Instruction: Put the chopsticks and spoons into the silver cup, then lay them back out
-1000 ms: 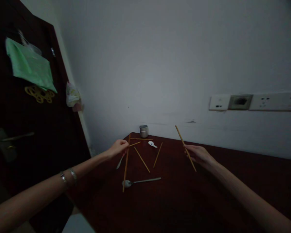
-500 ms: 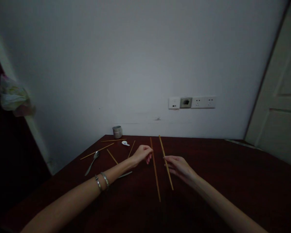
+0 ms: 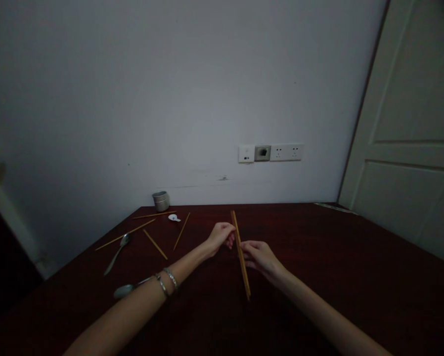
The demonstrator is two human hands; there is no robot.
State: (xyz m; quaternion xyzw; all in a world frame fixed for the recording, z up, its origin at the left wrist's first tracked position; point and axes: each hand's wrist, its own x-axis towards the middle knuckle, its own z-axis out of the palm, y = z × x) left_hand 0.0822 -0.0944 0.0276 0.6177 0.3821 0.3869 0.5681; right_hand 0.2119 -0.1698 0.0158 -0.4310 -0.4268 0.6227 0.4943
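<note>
Two wooden chopsticks [image 3: 241, 254] lie side by side as a pair, held just above the dark red table [image 3: 318, 267]. My left hand [image 3: 220, 235], bracelets on its wrist, pinches them from the left near their far half. From the right, my right hand [image 3: 258, 255] closes its fingers on the same pair. Both hands meet at the middle of the table.
Several loose chopsticks [image 3: 181, 231] lie at the table's far left, with a small white spoon [image 3: 174, 217], a metal cup [image 3: 161, 200] by the wall, and two metal spoons [image 3: 117, 252] nearer the left edge. A white door [image 3: 411, 148] stands at the right.
The view has swung right. My left hand carried one chopstick over from the left pile, and the two chopsticks, apart half a second ago, are now together between both hands.
</note>
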